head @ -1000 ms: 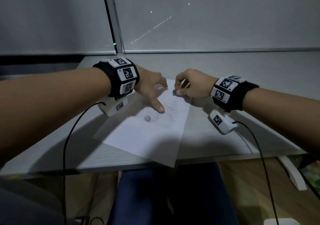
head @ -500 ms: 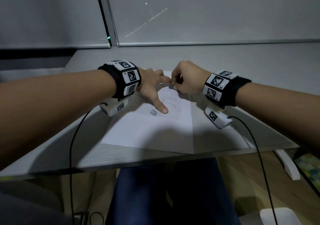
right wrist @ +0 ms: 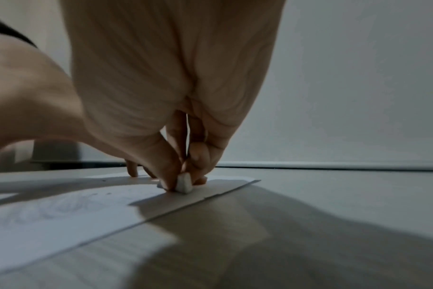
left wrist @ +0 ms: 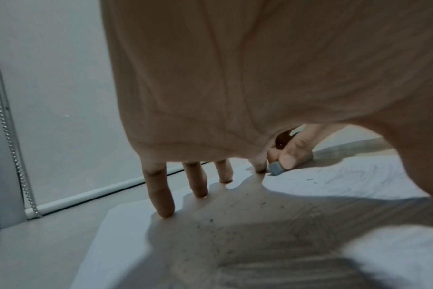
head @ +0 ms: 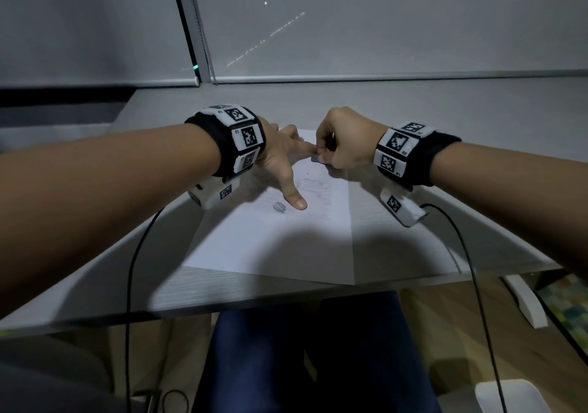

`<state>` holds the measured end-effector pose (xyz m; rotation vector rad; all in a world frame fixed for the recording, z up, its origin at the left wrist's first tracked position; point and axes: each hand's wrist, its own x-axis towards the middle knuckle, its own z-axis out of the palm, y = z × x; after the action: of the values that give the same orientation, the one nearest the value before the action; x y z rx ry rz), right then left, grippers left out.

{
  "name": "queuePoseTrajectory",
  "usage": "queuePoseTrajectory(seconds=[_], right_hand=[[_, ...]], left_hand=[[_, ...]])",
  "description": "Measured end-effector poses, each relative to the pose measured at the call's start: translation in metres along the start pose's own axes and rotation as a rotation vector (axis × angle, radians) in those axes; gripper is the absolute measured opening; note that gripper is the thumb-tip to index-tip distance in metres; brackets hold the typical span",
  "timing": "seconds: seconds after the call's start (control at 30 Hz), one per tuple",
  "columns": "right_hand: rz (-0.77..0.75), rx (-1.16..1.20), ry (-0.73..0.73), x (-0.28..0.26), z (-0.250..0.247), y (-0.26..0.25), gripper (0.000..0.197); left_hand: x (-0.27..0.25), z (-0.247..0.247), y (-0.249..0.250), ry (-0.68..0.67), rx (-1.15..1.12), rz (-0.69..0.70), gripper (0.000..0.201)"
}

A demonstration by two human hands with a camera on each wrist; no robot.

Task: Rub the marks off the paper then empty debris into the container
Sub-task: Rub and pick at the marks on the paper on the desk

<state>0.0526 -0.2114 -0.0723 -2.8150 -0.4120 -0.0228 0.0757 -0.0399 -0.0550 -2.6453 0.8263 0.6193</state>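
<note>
A white sheet of paper (head: 280,240) lies on the grey desk, with faint pencil marks (head: 315,186) in its upper half and a darker scribble (head: 279,206) by my left thumb. My left hand (head: 286,164) is spread flat, its straight fingers (left wrist: 161,195) pressing the paper down. My right hand (head: 337,148) pinches a small pale eraser (right wrist: 184,183) between thumb and fingers, its tip on the paper near the far right corner. Dark eraser crumbs (left wrist: 225,232) are scattered on the sheet under my left palm.
The desk (head: 413,247) ends at a near edge just below the paper. A white container (head: 509,395) sits on the floor at the lower right. Cables hang from both wrist cameras. A window blind (head: 381,24) closes the back.
The paper has turned to lie squarer to the desk edge. My right hand with the eraser has shifted left, close to my left forefinger.
</note>
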Motion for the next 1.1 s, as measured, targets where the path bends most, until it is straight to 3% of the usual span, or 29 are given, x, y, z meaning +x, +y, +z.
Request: queuePoseTrajectory(seconds=[0.23,0.47,0.63,0.9,1.1], right_hand=[[-0.120,0.041,-0.128,-0.019,0.001,-0.013,0.008],[-0.030,0.004,-0.038,-0.004,-0.004,0.000,0.009],[-0.116,0.029,-0.163,-0.020,-0.006,-0.008,0.007],[-0.073,-0.003,-0.096,-0.009,-0.008,0.003,0.015],[-0.151,0.004,-0.217,-0.029,-0.011,-0.006,0.009]], left_hand=[[-0.001,0.000,-0.001,-0.010,0.008,-0.022,0.118],[0.001,-0.007,0.007,-0.044,-0.006,-0.053,0.135],[0.009,-0.005,0.005,-0.054,0.044,-0.054,0.158],[0.005,-0.008,0.008,-0.060,0.023,-0.030,0.134],[0.002,-0.010,0.009,-0.075,0.040,-0.034,0.132]])
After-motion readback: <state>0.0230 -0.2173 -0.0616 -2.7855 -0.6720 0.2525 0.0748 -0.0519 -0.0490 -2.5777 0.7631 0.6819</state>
